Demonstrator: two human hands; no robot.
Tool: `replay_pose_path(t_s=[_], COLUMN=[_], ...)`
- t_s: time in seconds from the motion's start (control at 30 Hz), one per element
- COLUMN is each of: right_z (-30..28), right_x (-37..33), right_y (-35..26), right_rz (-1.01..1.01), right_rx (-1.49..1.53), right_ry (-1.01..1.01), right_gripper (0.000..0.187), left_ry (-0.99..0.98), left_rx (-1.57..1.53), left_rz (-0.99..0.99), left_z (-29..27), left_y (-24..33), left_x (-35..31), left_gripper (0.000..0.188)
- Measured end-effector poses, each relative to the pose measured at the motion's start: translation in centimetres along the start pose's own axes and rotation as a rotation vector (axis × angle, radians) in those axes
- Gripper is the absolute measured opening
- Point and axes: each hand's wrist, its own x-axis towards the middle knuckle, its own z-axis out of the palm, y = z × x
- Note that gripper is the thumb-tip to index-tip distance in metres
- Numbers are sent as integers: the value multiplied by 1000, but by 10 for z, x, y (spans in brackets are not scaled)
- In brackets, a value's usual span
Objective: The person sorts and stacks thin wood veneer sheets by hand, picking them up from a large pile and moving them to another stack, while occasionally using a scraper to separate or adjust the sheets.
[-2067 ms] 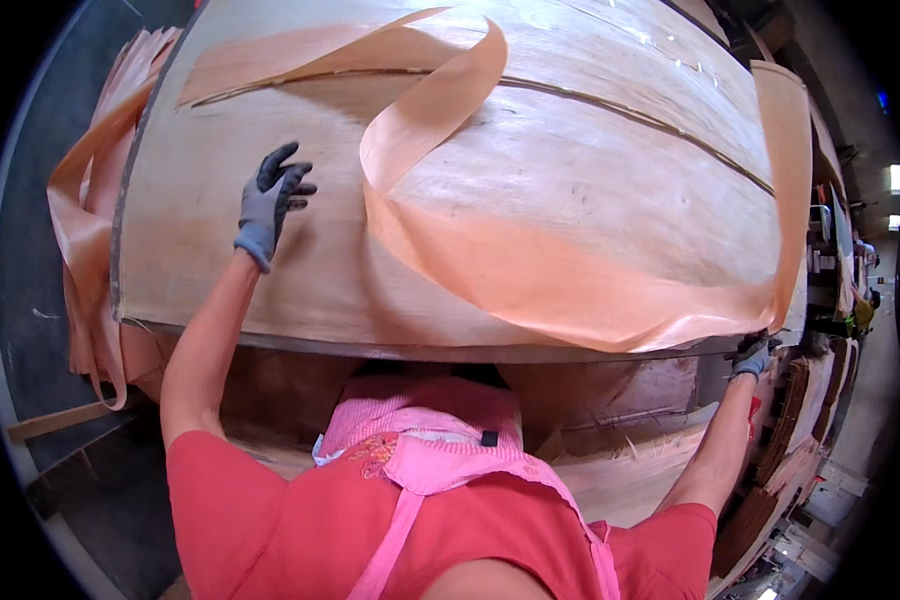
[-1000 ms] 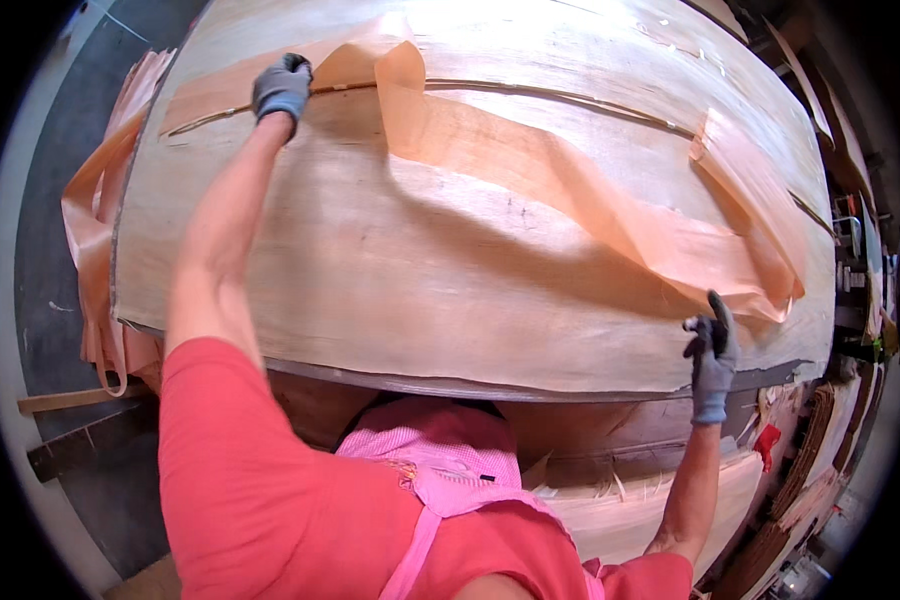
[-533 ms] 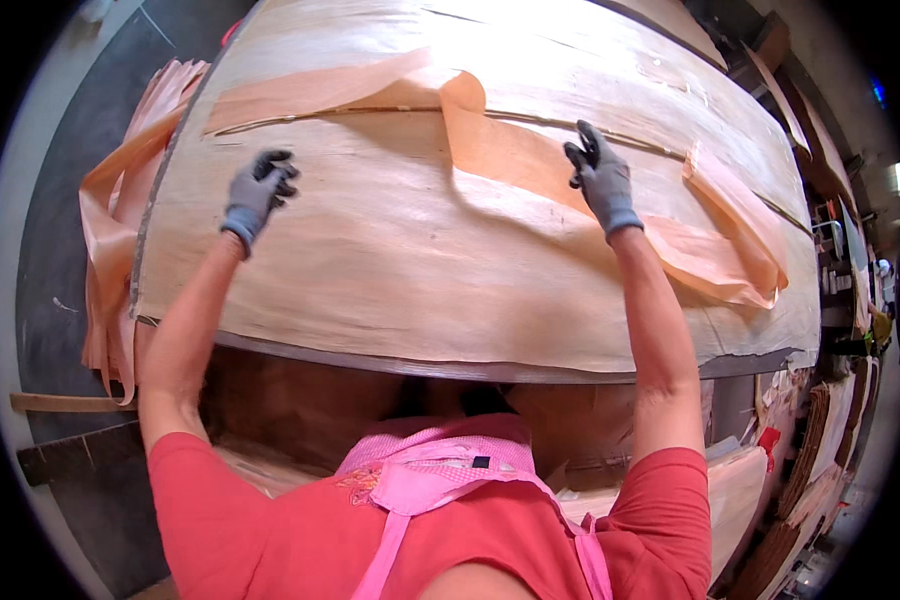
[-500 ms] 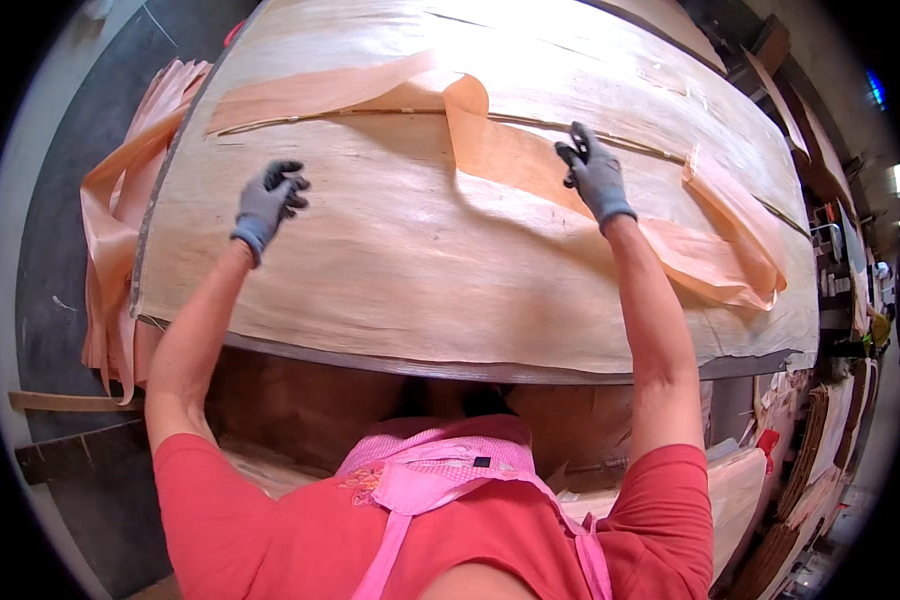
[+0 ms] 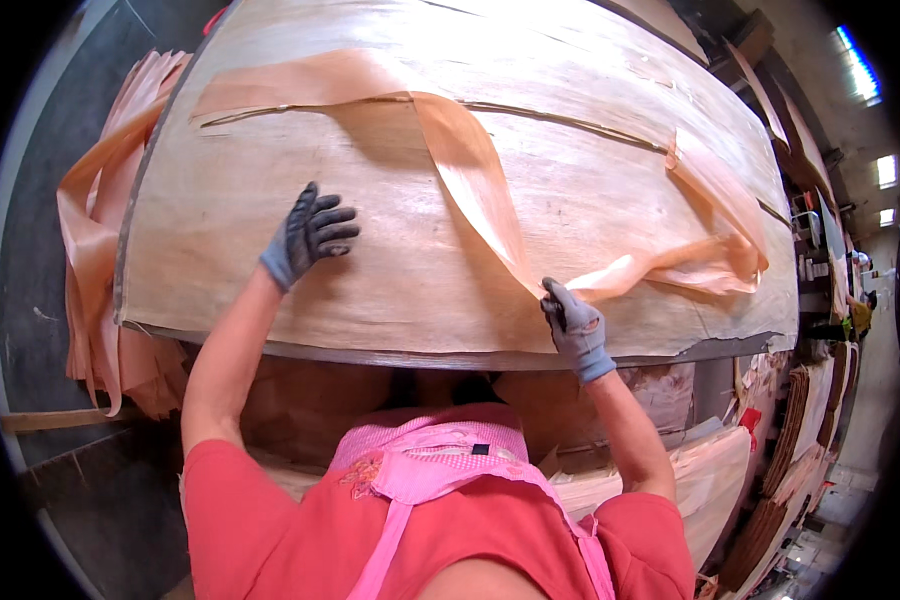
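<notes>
A long, thin strip of orange-pink wood veneer [image 5: 462,160] winds across a large pale veneer sheet [image 5: 370,290]. My right hand [image 5: 573,322], in a grey glove with dark fingers, pinches the strip near the sheet's front edge, and the strip rises off the sheet there. Its left part lies along a dark split [image 5: 560,118] in the sheet; its right part is folded over near the right side. My left hand [image 5: 315,235], gloved alike, hovers above the left half of the sheet with fingers spread, holding nothing.
A bundle of pinkish veneer strips [image 5: 110,240] hangs by the left edge of the table. Below the front edge lie more veneer sheets [image 5: 690,480]. Stacks of brown sheets [image 5: 775,440] stand at the right, and a person [image 5: 860,312] is far off there.
My right hand has moved toward me and taken hold of the veneer strip, pulling its middle nearer the front edge. My left hand has shifted right and nearer, its fingers spreading.
</notes>
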Motion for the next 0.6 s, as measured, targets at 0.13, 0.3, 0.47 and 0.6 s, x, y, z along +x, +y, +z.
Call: replay_pose_path(t_s=[0.13,0.3,0.47,0.6], right_z=[-1,5,12,16], right_x=[-18,-46,-47,-53], right_y=[-9,2,-3,-3], right_rz=[-41,31,-38,26], right_rx=[-100,-219,-230,-216], right_ry=[44,-70,-99,-113], right_gripper=[47,53,55,52], left_ry=[98,160,302,370], left_rx=[-12,-131,-92,221], left_rz=[52,204,323,325], left_z=[26,55,29,46], left_y=[5,40,104,107], left_x=[52,112,173,201], left_gripper=[87,94,81,80])
